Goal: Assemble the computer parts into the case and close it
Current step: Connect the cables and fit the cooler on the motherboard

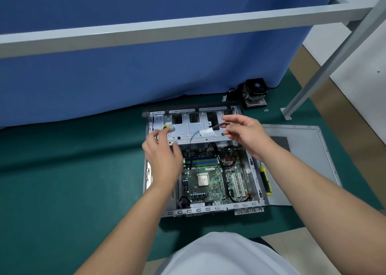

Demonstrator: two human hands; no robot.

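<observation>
Lying open on the green mat [62,180], the case [205,209] sits beneath both my hands. My right hand [244,131] pinches a cable connector [222,125]; my left hand [161,155] hovers with relaxed fingers, holding nothing. Right of my right hand lie the side panel [309,160] and screwdriver [265,180].

Bare matt metal case [189,131], green cloth mat [83,170]
</observation>
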